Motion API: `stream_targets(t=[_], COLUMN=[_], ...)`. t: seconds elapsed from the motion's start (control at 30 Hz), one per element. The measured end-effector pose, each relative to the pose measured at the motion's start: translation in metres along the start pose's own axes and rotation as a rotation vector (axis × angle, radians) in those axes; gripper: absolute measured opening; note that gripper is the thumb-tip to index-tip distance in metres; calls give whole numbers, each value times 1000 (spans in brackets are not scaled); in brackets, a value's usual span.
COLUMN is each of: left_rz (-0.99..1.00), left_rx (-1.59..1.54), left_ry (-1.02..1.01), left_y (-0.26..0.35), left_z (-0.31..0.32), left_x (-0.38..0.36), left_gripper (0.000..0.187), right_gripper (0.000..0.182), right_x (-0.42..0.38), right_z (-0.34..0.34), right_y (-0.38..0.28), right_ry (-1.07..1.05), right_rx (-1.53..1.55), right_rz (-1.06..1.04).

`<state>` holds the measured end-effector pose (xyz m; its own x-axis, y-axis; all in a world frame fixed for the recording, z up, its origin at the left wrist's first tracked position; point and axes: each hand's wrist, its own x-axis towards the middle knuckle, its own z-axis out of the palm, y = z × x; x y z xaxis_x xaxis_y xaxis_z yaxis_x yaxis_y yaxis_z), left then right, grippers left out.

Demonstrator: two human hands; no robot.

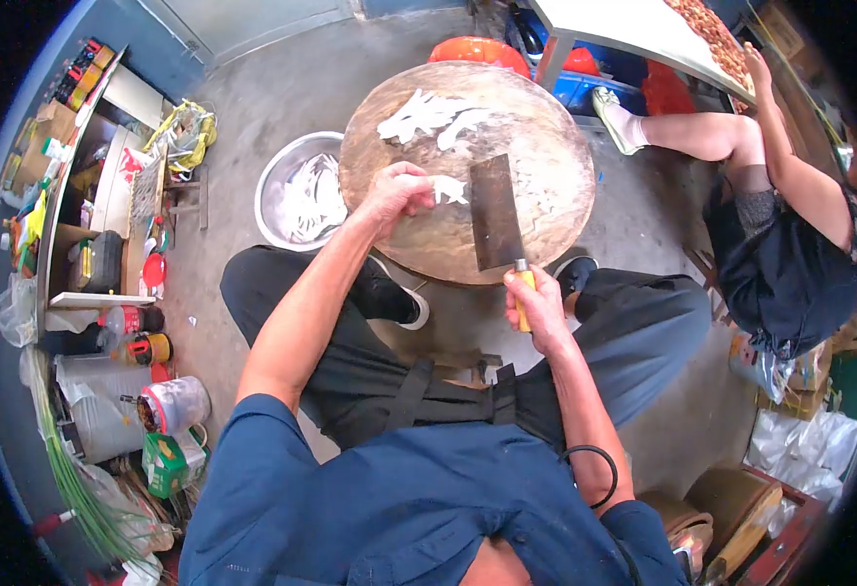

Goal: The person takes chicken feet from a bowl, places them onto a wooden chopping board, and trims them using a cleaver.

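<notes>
Readable texts, brands, numbers or signs: none that we can make out. Markings we list as too small or blurred to read: red label on a clear plastic bottle (124, 319); orange-yellow label on a dark round container (147, 349); print on a green-and-white boxy package (169, 463).

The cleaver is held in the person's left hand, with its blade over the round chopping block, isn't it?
Not quite: the head view shows the cleaver held in the right hand, not the left hand. Its blade is over the round chopping block, as you said.
</notes>
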<state>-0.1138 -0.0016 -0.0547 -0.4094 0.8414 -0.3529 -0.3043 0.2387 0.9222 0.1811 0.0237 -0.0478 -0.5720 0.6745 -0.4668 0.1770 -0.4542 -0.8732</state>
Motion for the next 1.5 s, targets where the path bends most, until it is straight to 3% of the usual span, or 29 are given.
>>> stream_targets(t=[0.17, 0.23, 0.37, 0.47, 0.53, 0.57, 0.67, 0.77, 0.97, 1.33, 1.4, 1.5], left_rz=[31, -25, 16, 165, 142, 341, 323, 366, 461, 406, 383, 396], left_rx=[137, 301, 285, 24, 613, 867, 1019, 1115, 1154, 1086, 1076, 1112], left_ry=[25, -65, -59, -26, 5, 49, -91, -104, -100, -81, -92, -78], left_y=[1, -4, -13, -13, -17, -20, -6, 0, -8, -7, -7, -6], left_z=[-15, -21, -12, 2, 1, 0, -1, 6, 4, 9, 9, 11], left_x=[-12, -12, -15, -22, -21, -24, -27, -33, -27, -31, -32, -31], left_gripper=[17, 13, 10, 9, 9, 11, 12, 9, 10, 7, 7, 7], right_gripper=[21, 21, 21, 20, 20, 20, 20, 23, 27, 22, 20, 20], right_x=[-1, -1, -1, -2, -1, 0, -1, 2, 13, 27, 23, 20], right_z=[0, 0, 1, 4, 3, 2, 0, 3, 25, 36, 39, 47], right_y=[-1, -1, -2, -1, 1, 2, -3, -16, -42, -46, -54, -66], right_ry=[4, 1, -6, 19, 46, 74, 118, 128, 123, 86, 150, 188], right_rx=[2, 4, 0, -68, -101, -130, -125, -201, -420, -371, -254, -297], right_rz=[10, 8, -14, -75, -121, -169, -225, -259, -311, -242, -402, -478])
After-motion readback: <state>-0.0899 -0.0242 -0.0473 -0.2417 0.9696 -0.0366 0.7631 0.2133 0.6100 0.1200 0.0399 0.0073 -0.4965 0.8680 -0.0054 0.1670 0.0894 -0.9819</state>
